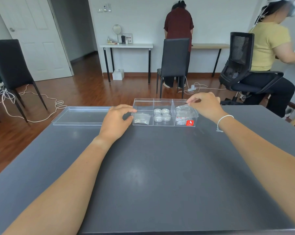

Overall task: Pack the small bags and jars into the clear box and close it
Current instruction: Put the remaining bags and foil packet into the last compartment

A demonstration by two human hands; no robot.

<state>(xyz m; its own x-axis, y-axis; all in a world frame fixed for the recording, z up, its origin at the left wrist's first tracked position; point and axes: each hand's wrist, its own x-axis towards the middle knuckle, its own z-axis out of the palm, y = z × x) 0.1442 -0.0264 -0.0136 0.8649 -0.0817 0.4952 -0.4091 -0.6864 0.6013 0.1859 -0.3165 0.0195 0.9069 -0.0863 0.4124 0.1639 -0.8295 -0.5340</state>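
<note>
- Clear plastic box (164,114) stands at the far edge of the grey table (160,175), with three compartments and a red sticker (190,122) on its front right.
- Left compartment holds small bags (141,119); the middle holds four jars (162,114); the right holds more bags (181,119).
- Left hand (115,122) grips the box's left end, thumb and fingers curled around the wall.
- Right hand (205,104) pinches a clear bag (183,107) by its top edge above the right compartment.
- Lid (80,115) lies flat just left of the box, partly behind the left hand.
</note>
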